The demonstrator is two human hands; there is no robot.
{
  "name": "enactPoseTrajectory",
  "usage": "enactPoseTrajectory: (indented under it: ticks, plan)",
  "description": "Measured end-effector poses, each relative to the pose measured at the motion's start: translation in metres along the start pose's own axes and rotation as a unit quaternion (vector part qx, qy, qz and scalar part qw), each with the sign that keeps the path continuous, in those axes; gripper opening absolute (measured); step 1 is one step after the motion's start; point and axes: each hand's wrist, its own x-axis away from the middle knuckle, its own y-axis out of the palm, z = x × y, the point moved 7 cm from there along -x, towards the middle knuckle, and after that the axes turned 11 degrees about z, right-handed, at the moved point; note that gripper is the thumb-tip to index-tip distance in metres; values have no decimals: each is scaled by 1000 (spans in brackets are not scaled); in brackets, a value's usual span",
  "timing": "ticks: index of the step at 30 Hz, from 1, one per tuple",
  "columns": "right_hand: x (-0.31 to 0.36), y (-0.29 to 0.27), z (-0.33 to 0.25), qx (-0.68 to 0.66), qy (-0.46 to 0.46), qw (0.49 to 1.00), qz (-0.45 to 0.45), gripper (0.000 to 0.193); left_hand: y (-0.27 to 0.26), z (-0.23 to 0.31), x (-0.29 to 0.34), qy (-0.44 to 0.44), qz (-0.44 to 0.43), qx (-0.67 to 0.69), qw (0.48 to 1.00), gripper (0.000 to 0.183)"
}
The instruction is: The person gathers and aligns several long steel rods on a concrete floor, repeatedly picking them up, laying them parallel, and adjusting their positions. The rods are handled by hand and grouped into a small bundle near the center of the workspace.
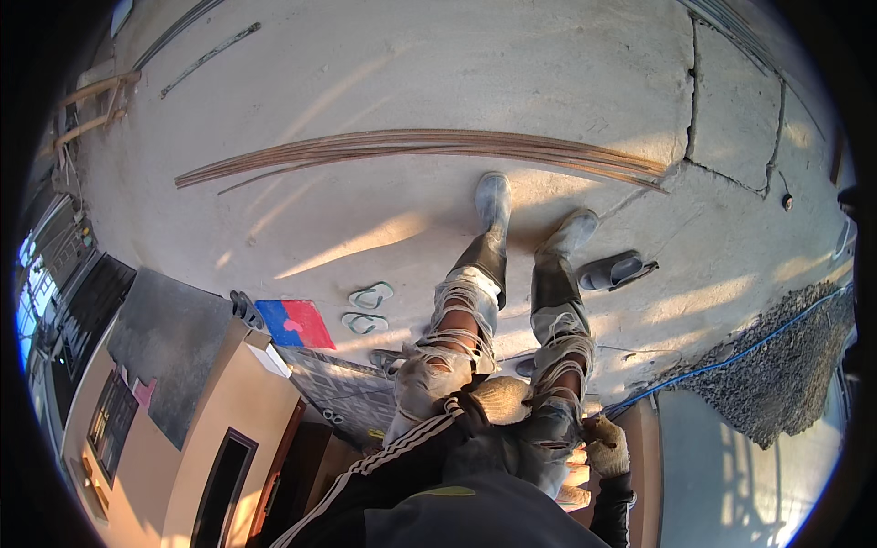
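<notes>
My left hand (501, 399), in a pale knit work glove, lies in front of my body between the thighs of my ripped jeans (443, 356). Its fingers cannot be made out. Beside my right thigh hangs my right hand (607, 449), also gloved, with its fingers curled in; whatever it may hold is hidden. The blue hose (731, 361) runs up close to this hand, but contact cannot be told. Grey boots (493, 196) are on my feet, just short of a bundle of long rusty steel bars (411, 143) on the concrete.
Pale green slippers (370, 295) and a red-and-blue mat (296, 323) lie to the left. A dark sandal (614, 271) sits by my right boot. Gravel (776, 365) is heaped at right. A cracked slab (735, 119) lies far right, a thin bar (210, 60) far left.
</notes>
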Motion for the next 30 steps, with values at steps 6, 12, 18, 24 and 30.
enactPoseTrajectory:
  ticks: [6,12,18,24,30]
  plan:
    - [-196,-104,49,-118,-12,973,198,32,-47,73,-29,177,182,-50,966,33]
    - [-461,-61,-11,238,-249,916,204,36,-251,7,-73,290,383,108,871,32]
    - [-609,16,-42,534,-322,767,149,38,-386,-164,-212,79,463,-301,830,28]
    - [-637,21,-37,501,-469,714,142,20,-376,-246,-293,137,479,-485,719,29]
    - [-625,24,-26,418,-437,789,109,20,-383,-276,-296,174,469,-440,746,25]
